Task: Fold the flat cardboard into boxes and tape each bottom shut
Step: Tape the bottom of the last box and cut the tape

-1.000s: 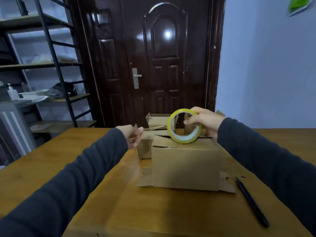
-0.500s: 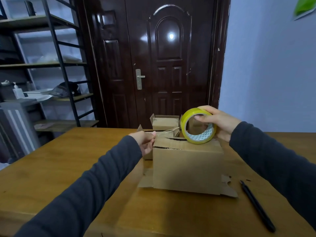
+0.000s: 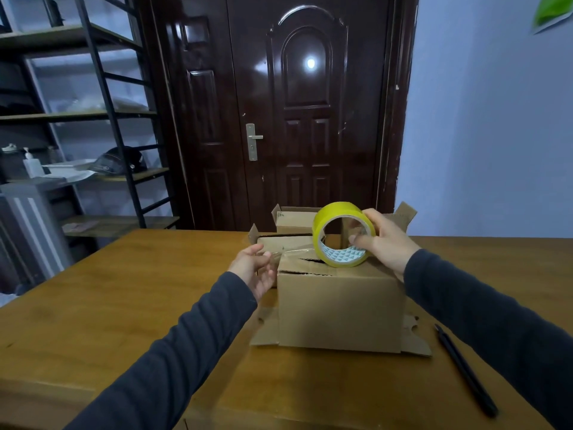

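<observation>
Right hand grips a yellow tape roll atop a cardboard box toward the table's far edge; left hand meets the pulled strip, its finger grip unclear.

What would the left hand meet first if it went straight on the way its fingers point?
The left hand would likely meet the stretched tape strip first, then the small box behind it; depth is unclear.
</observation>
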